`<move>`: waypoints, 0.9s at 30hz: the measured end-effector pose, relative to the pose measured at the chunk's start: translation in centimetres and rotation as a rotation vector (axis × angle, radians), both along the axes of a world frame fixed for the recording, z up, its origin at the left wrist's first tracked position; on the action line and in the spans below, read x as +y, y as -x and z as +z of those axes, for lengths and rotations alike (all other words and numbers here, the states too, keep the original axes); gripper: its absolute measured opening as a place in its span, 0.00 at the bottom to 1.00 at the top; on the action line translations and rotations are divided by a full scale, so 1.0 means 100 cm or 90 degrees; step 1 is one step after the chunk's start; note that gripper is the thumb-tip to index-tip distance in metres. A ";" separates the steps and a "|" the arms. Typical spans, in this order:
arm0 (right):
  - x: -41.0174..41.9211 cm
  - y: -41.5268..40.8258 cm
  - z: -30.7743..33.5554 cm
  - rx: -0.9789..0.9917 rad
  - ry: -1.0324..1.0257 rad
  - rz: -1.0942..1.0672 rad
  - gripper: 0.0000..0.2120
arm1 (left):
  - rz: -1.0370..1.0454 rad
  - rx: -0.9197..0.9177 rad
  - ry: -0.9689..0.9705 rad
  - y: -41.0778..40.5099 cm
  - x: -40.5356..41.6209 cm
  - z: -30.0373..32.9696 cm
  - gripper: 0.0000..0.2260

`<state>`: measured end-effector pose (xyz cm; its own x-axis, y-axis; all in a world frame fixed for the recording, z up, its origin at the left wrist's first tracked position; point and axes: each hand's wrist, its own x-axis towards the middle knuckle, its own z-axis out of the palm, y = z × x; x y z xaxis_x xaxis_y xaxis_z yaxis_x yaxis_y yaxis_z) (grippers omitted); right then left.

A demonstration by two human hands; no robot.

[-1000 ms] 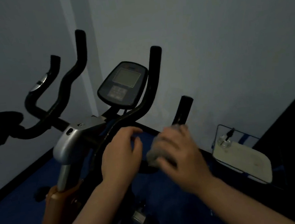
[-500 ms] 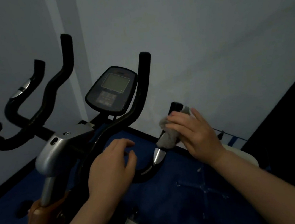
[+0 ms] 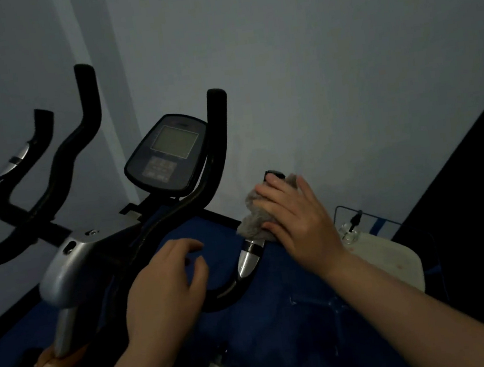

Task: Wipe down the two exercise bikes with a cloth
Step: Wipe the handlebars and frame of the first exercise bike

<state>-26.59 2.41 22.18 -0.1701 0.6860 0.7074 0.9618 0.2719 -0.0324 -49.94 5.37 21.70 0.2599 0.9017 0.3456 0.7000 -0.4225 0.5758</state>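
Observation:
An exercise bike stands in front of me with black curved handlebars, a silver stem housing and a dark console with a grey screen. My right hand wraps a grey cloth round the short right grip of the handlebar, whose black tip shows above my fingers. A silver sensor band lies just below the cloth. My left hand rests on the lower handlebar bend with loosely bent fingers. Only one bike is in view.
The bike stands close to a pale wall corner on a blue floor. A white flat object with a wire frame and a small fitting lies at the right by the wall. A dark panel fills the right edge.
My right hand has slid the cloth up the short right grip from its lower part towards its tip. My left hand has stayed on the handlebar bend.

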 end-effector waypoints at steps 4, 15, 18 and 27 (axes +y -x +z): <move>-0.004 0.016 -0.022 0.026 -0.020 0.037 0.14 | 0.005 0.003 0.001 0.001 0.001 -0.001 0.08; 0.028 0.038 0.012 0.590 -0.076 -0.130 0.14 | 0.017 -0.001 0.004 0.000 0.000 -0.001 0.07; 0.035 0.057 0.013 0.747 -0.099 -0.180 0.13 | 0.020 -0.001 0.007 0.000 0.000 -0.001 0.07; 0.018 0.067 -0.006 0.865 -0.032 -0.216 0.13 | 0.026 0.008 0.012 -0.002 0.000 0.002 0.06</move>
